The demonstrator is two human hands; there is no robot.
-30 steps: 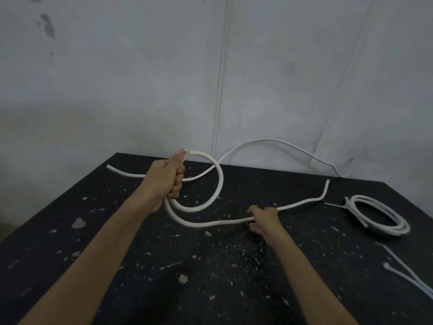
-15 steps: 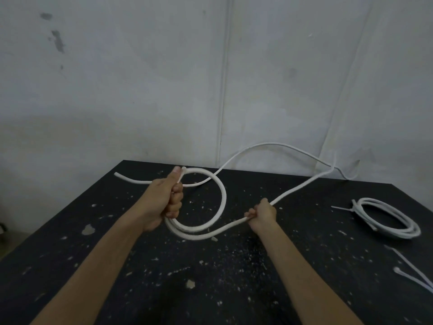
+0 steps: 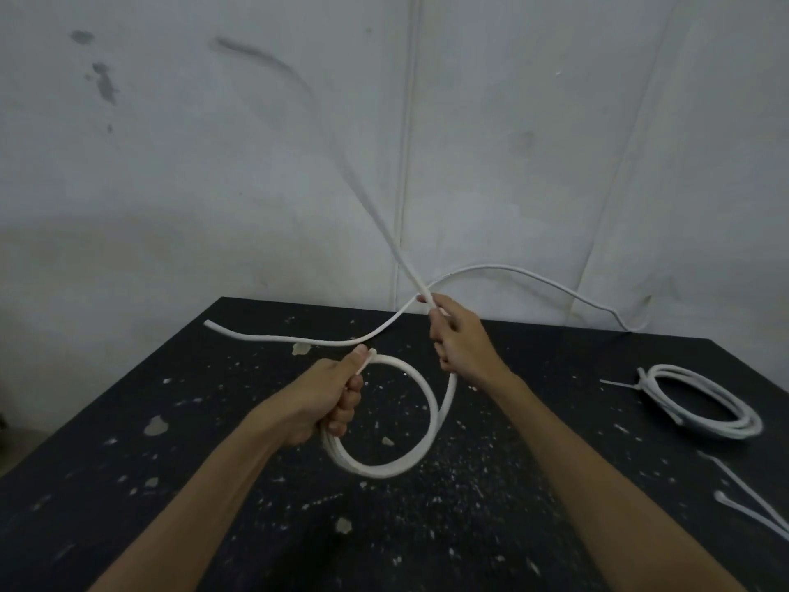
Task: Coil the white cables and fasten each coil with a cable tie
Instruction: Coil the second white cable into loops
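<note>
The thick white cable (image 3: pixel 431 403) hangs as a round coil gripped in the curled left hand (image 3: pixel 328 399) above the chipped black table (image 3: pixel 128 463), its blurred free length clenched in the right hand (image 3: pixel 461 339) before a stained grey wall (image 3: pixel 213 185), a tied coil (image 3: pixel 704 403) lying far right.

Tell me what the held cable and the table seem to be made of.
The cable: probably plastic-sheathed, smooth matte white; it holds springy loops. The table: perhaps painted board, matte black with pale chipped spots.
</note>
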